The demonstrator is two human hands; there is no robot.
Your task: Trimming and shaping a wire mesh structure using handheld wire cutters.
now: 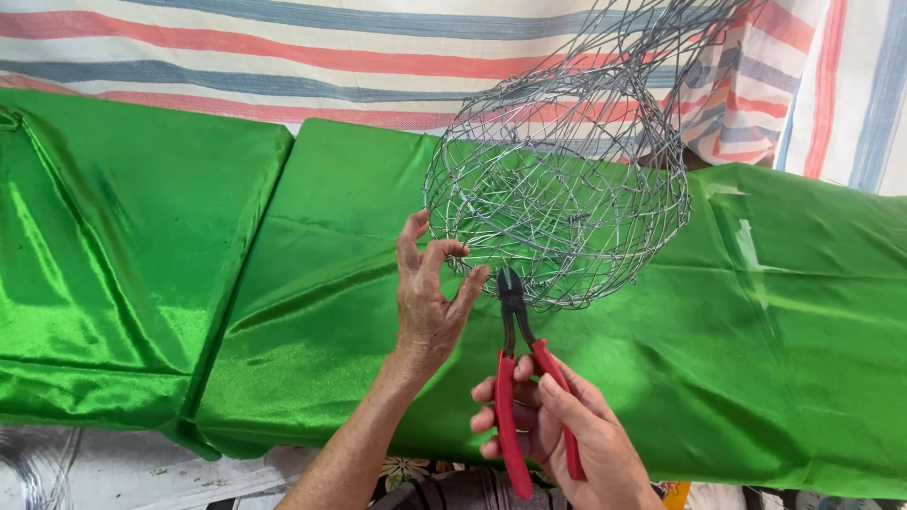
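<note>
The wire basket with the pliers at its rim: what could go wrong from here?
1. The left hand touches the wire basket right beside the tip of the red-handled pliers, so a slip could nip a finger.
2. Loose wire ends might scratch the fingers.
3. The basket might snag the shiny green cloth.

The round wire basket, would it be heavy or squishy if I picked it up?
The round silver wire basket is probably light, since it is mostly open gaps between thin strands. It may flex a little when squeezed, as the mesh looks loosely woven. Its rounded shape might roll on the shiny green cloth.
</note>
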